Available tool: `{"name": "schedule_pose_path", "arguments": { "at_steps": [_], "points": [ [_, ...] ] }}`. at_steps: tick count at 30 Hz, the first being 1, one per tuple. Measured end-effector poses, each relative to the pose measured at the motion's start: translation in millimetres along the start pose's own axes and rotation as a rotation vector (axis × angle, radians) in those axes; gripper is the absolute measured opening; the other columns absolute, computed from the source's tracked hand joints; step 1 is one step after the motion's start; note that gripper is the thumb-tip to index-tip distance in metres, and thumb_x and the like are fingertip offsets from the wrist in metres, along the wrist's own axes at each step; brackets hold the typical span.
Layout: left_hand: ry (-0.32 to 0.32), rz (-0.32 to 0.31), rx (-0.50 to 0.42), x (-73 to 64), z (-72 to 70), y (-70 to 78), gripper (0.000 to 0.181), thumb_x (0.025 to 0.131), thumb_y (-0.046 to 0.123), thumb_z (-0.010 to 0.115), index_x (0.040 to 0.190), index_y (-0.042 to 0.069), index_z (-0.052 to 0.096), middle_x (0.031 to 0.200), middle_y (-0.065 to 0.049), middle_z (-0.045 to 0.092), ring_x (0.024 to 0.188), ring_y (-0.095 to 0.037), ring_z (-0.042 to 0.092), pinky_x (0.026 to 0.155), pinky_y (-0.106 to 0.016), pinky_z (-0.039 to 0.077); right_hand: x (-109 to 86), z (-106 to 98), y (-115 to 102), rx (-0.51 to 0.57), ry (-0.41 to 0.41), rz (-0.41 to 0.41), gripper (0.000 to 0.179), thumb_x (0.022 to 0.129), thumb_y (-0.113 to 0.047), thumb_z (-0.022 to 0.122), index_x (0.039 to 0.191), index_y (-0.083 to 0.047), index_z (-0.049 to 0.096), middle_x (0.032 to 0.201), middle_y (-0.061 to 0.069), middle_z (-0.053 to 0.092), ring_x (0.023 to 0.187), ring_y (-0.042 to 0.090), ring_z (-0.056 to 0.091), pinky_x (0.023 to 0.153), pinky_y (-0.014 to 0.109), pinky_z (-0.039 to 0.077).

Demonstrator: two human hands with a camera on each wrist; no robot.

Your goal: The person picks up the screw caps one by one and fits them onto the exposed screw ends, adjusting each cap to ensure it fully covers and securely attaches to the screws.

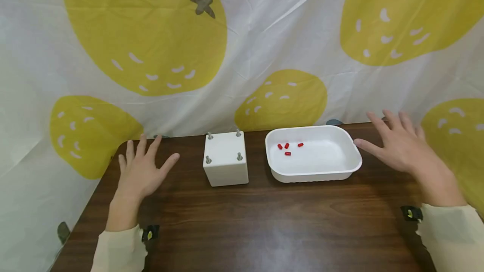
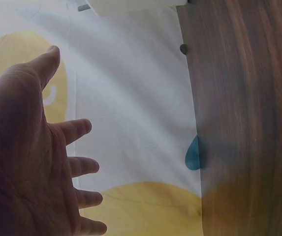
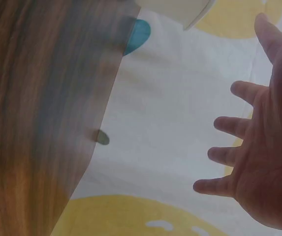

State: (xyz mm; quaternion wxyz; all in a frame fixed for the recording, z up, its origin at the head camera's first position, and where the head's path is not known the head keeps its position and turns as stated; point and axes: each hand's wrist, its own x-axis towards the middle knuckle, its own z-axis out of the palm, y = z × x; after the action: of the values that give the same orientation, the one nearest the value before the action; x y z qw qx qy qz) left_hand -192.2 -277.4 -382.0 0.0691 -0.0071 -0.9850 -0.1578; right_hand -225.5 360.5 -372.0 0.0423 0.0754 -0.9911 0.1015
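Observation:
A white block (image 1: pixel 225 175) stands on the table with a metal bolt sticking up at each corner of its top. To its right sits a shallow white tray (image 1: pixel 329 154), holding several small red cylinders (image 1: pixel 287 153) toward its left side. My left hand (image 1: pixel 140 175), fingers spread and holding nothing, is held left of the block. On the other side, my right hand (image 1: pixel 401 146) has its fingers spread too, its thumb tip close by the tray's right rim. Both palms face inward in the wrist views, with nothing in them.
The dark wooden table (image 1: pixel 242 226) ends at the back against a white cloth (image 1: pixel 257 53) printed with large yellow fruit. The cloth also hangs along the left side. Small dark devices (image 1: pixel 150 233) show at both wrists.

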Motion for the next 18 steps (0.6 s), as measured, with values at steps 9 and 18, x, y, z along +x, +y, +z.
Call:
{"name": "schedule_pose_path", "arguments": {
  "at_steps": [9, 18],
  "points": [
    [-0.003, 0.046, -0.048, 6.7, 0.4, 11.9, 0.094, 0.102, 0.078, 0.04, 0.17, 0.015, 0.026, 0.174, -0.027, 0.007, 0.156, -0.059, 0.0, 0.115, -0.086, 0.007, 8.8, -4, -22, -0.032, 0.033, -0.061, 0.097, 0.1, -0.072, 0.055, 0.169, -0.012, 0.021, 0.166, 0.036, 0.018, 0.151, 0.065, 0.006, 0.109, 0.087, 0.011],
    [0.004, 0.092, -0.12, 12.4, 3.0, 23.9, 0.09, 0.104, 0.073, 0.042, 0.167, 0.01, 0.031, 0.169, -0.031, 0.022, 0.153, -0.059, 0.018, 0.118, -0.078, 0.023, 16.2, -1, -42, -0.008, 0.108, -0.152, 0.091, 0.098, -0.068, 0.064, 0.164, -0.013, 0.035, 0.163, 0.031, 0.031, 0.149, 0.059, 0.021, 0.107, 0.085, 0.023]
  ]
}}
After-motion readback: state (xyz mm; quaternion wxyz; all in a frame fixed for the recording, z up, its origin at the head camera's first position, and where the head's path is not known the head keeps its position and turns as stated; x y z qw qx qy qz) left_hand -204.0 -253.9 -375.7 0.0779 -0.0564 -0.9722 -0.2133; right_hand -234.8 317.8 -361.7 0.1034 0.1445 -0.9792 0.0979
